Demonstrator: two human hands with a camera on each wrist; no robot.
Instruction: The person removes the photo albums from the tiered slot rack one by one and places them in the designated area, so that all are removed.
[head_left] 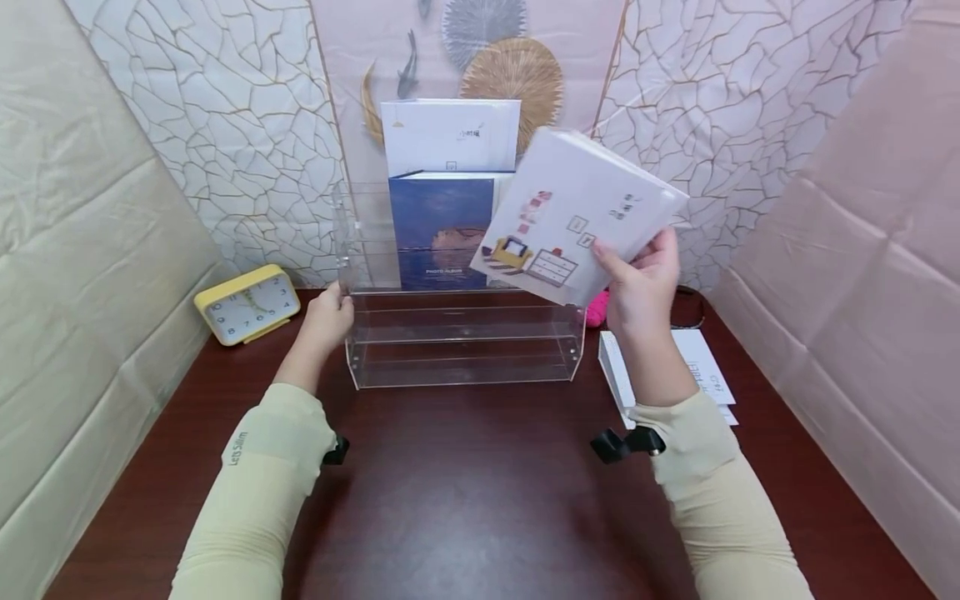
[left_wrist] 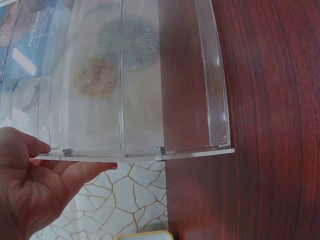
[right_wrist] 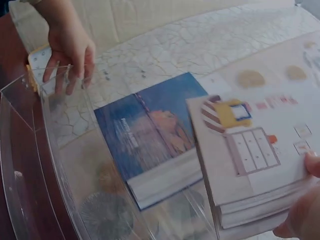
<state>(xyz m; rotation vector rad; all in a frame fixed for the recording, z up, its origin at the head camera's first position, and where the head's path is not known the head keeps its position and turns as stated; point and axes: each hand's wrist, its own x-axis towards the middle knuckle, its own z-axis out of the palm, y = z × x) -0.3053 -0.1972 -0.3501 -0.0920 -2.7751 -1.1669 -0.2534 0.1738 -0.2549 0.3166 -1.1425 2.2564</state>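
Observation:
My right hand (head_left: 645, 279) grips a white album (head_left: 570, 221) with furniture drawings on its cover, thumb on the front. It is tilted in the air at the right of a clear acrylic rack (head_left: 465, 373). The left hand (head_left: 327, 321) holds the rack's left side panel, thumb on one face and fingers on the other in the left wrist view. Upright in the rack's upper tier stands a blue photo album (head_left: 442, 229) with a seaside picture. Behind it rises a taller white album (head_left: 431, 137). The held album overlaps the blue one's right edge in the head view.
A yellow alarm clock (head_left: 247, 304) stands at the left of the dark red table (head_left: 465, 500). On the right lies a white book-like item (head_left: 705, 358), partly hidden by my arm. A bright pink object (head_left: 597, 308) shows beside the rack. Patterned wall sheets (head_left: 247, 108) close off the back.

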